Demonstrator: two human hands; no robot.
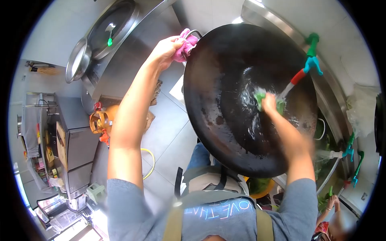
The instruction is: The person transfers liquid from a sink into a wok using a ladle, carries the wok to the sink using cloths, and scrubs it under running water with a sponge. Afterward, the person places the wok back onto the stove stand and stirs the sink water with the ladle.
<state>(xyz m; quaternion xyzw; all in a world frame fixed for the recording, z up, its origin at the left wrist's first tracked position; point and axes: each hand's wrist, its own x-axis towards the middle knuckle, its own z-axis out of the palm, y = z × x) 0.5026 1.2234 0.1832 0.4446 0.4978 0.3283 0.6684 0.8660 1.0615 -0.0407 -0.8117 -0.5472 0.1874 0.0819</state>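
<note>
Beside the metal sink [333, 90], the left hand [164, 52] gripped the wok's [209, 60] handle through a pink cloth [185, 47], seemingly steadying it; the right hand [270, 103] clasped a green scrubber [259, 99].

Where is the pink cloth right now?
In the head view's upper left-centre, the pink cloth is in the left hand, against the handle at the wok's upper-left rim.

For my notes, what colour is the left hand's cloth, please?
The cloth is pink, clearest in head view.
</note>
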